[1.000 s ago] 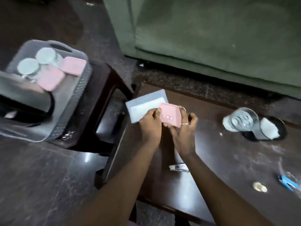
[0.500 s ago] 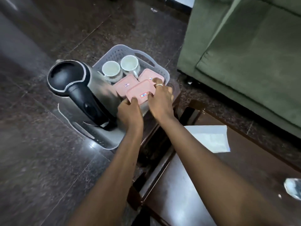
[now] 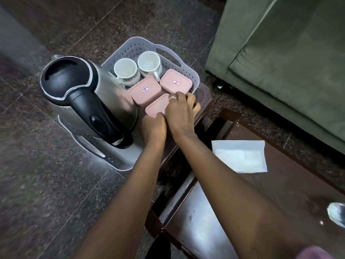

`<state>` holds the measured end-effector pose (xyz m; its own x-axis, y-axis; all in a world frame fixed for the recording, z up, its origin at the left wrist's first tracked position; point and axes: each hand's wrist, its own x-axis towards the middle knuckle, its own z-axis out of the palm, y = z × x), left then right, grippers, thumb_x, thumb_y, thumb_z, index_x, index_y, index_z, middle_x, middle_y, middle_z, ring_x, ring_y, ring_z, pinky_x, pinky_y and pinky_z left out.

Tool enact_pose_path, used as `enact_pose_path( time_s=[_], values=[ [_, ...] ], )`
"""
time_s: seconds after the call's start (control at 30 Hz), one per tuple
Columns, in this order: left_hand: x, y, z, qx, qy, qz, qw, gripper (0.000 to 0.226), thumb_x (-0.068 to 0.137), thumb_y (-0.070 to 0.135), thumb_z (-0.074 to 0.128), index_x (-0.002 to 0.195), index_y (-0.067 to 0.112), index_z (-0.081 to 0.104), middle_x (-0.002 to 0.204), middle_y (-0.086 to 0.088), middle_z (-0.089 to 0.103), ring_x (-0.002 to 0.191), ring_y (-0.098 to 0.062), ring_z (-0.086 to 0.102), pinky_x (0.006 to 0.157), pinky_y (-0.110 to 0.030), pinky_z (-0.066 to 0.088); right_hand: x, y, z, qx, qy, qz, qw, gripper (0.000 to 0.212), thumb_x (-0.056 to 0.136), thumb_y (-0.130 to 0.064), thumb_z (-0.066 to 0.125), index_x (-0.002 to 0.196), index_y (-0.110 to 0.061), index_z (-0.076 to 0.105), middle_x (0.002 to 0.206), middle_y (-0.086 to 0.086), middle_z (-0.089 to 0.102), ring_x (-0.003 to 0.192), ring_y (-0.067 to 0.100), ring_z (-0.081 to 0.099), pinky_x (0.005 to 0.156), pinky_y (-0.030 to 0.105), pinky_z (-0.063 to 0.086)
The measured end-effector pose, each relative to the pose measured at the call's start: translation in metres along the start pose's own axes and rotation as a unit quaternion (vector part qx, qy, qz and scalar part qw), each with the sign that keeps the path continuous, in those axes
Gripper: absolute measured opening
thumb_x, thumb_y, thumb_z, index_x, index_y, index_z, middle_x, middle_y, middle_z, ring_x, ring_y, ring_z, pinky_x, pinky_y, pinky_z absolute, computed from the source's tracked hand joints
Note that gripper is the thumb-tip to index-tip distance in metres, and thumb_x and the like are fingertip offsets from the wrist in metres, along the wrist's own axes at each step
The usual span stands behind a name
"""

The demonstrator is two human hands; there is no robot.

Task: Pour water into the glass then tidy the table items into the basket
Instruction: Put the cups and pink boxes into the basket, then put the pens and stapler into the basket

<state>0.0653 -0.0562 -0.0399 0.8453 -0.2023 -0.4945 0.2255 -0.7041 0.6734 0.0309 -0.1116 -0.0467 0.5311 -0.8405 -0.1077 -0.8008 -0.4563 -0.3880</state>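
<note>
A grey plastic basket (image 3: 168, 51) stands on a small dark stool. In it are a steel kettle (image 3: 87, 101) with a black lid and handle, two white cups (image 3: 127, 71), and two pink lidded boxes (image 3: 145, 91) lying flat. A third pink box (image 3: 156, 106) sits low in the basket in front of those two. My left hand (image 3: 154, 128) grips its near edge and my right hand (image 3: 182, 113), with a ring, curls over its far right side. Most of this box is hidden by my hands.
A white envelope (image 3: 240, 156) lies on the dark wooden table (image 3: 261, 202) at the right. The rim of a glass (image 3: 337, 215) shows at the right edge. A green sofa (image 3: 289, 53) fills the upper right. Dark stone floor lies to the left.
Both hands carried the pink box from over the table leftwards to the basket and have lowered it in beside the other two boxes.
</note>
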Motion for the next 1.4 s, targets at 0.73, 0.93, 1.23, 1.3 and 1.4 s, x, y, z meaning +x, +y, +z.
enact_pose_path(
  time_s=[0.73, 0.93, 1.23, 1.3, 1.4],
  values=[
    [-0.27, -0.205, 0.155, 0.309, -0.348, 0.362, 0.808, 0.052, 0.087, 0.036, 0.059, 0.131, 0.01, 0.048, 0.14, -0.008, 0.044, 0.132, -0.023, 0.034, 0.113, -0.028, 0.024, -0.323, 0.303, -0.012, 0.039, 0.116, 0.371, 0.921, 0.023, 0.079, 0.0, 0.06, 0.102, -0.002, 0.065, 0.117, 0.022, 0.058, 0.102, 0.046, 0.051, 0.084, 0.053, 0.04],
    [-0.303, -0.249, 0.164, 0.42, -0.345, 0.417, 0.729, 0.076, 0.076, 0.051, 0.065, 0.138, 0.016, 0.041, 0.147, -0.002, 0.036, 0.134, -0.02, 0.032, 0.112, -0.024, 0.019, -0.391, 0.38, -0.034, -0.011, 0.159, 0.424, 0.892, 0.023, 0.076, 0.004, 0.065, 0.099, 0.0, 0.065, 0.111, 0.027, 0.06, 0.094, 0.05, 0.054, 0.078, 0.054, 0.044],
    [-0.329, -0.268, 0.188, 0.395, -0.27, 0.48, 0.735, 0.052, 0.059, 0.006, 0.08, 0.109, 0.007, 0.066, 0.108, -0.013, 0.067, 0.092, -0.033, 0.064, 0.082, -0.037, 0.054, -0.46, 0.514, -0.069, -0.088, 0.14, 0.53, 0.831, 0.032, 0.083, 0.006, 0.046, 0.114, 0.005, 0.056, 0.128, 0.027, 0.049, 0.109, 0.045, 0.048, 0.086, 0.049, 0.041],
    [-0.338, -0.267, 0.198, 0.381, -0.285, 0.47, 0.743, 0.049, 0.065, 0.008, 0.078, 0.111, 0.008, 0.065, 0.111, -0.01, 0.065, 0.094, -0.03, 0.063, 0.084, -0.036, 0.054, -0.47, 0.534, -0.074, -0.091, 0.09, 0.54, 0.832, 0.036, 0.083, 0.003, 0.048, 0.118, 0.005, 0.052, 0.13, 0.026, 0.047, 0.114, 0.043, 0.043, 0.091, 0.047, 0.038],
    [-0.358, -0.264, 0.214, 0.395, -0.286, 0.499, 0.717, 0.048, 0.065, 0.019, 0.08, 0.11, 0.009, 0.065, 0.106, -0.01, 0.069, 0.09, -0.03, 0.065, 0.079, -0.035, 0.054, -0.474, 0.548, -0.078, -0.073, 0.005, 0.554, 0.829, 0.046, 0.078, -0.003, 0.055, 0.123, 0.001, 0.049, 0.125, 0.025, 0.048, 0.114, 0.043, 0.043, 0.092, 0.047, 0.038]
  ],
)
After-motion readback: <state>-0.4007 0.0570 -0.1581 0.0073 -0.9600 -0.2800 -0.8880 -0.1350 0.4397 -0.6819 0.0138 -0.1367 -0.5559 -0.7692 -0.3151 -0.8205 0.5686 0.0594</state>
